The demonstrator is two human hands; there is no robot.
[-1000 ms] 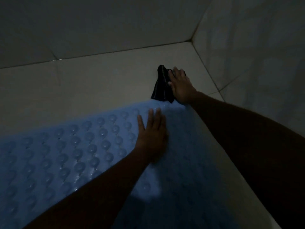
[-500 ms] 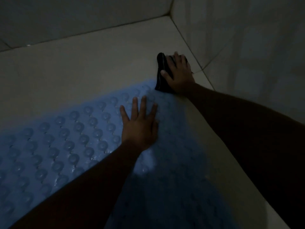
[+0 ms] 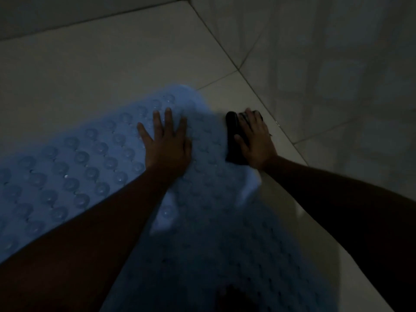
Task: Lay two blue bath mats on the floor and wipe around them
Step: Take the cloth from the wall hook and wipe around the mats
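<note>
A light blue bath mat point(image 3: 74, 176) with rows of round suction cups lies on the pale tiled floor point(image 3: 101, 64), running from the left edge toward the near middle. My left hand point(image 3: 167, 147) presses flat on the mat near its far end, fingers spread. Just right of the mat's edge, my right hand point(image 3: 256, 143) presses down on a dark cloth point(image 3: 234, 136) on the floor, fingers straight over it. The scene is dim. Only one mat is plainly distinguishable; its near part is in shadow.
A tiled wall point(image 3: 337, 64) rises along the right side and meets another wall at the far corner. A narrow strip of floor runs between the mat and the right wall. A wider stretch of tile lies beyond the mat's far end.
My right hand has slid the dark cloth from the mat's far end toward me along the mat's right edge. My left hand stays flat on the mat. The camera has tilted downward.
</note>
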